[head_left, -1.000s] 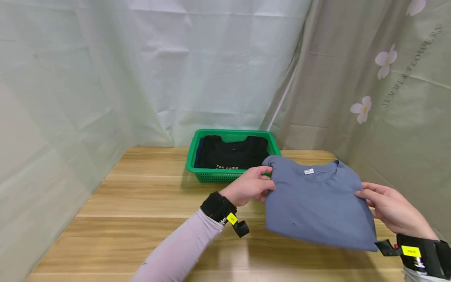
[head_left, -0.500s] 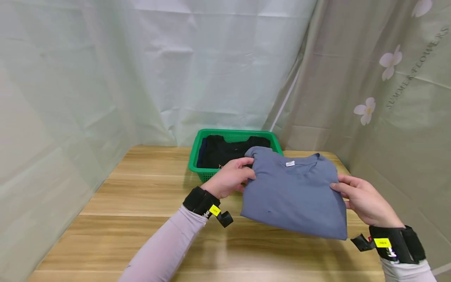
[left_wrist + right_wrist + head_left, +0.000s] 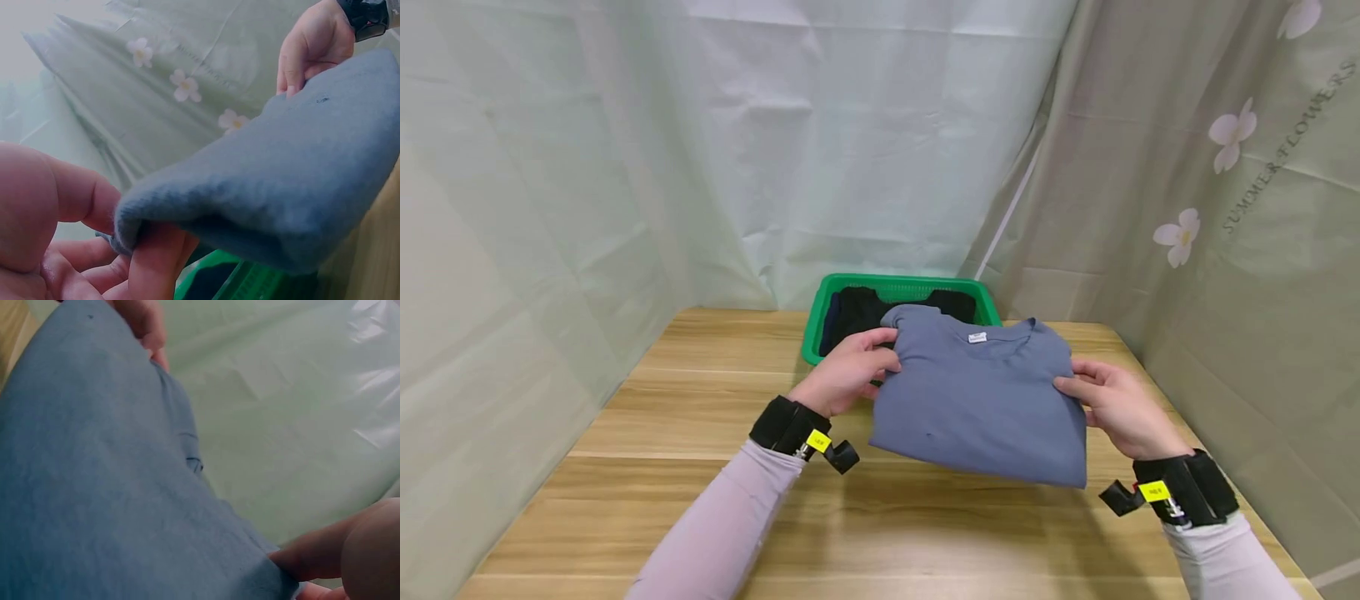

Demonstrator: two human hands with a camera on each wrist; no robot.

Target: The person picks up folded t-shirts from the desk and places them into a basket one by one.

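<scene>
A folded blue-grey T-shirt (image 3: 977,400) hangs between both hands above the table, its neckline and white label on the far side. My left hand (image 3: 847,371) pinches its left edge, thumb on top and fingers underneath, which the left wrist view shows close up at the folded shirt (image 3: 269,169). At the opposite edge, my right hand (image 3: 1123,408) pinches the cloth between thumb and fingers. Behind the shirt stands a green plastic basket (image 3: 811,342) holding a black folded shirt (image 3: 856,310) and a strip of dark blue cloth; the blue-grey shirt hides much of its front.
The wooden table (image 3: 700,467) extends under the hands. A pale curtain (image 3: 865,150) rises behind the basket, and a flowered curtain (image 3: 1240,292) closes off the right side.
Both hands have carried the blue-grey T-shirt leftward and slightly away from the person, so it now overlaps the front of the basket. The basket stays in place.
</scene>
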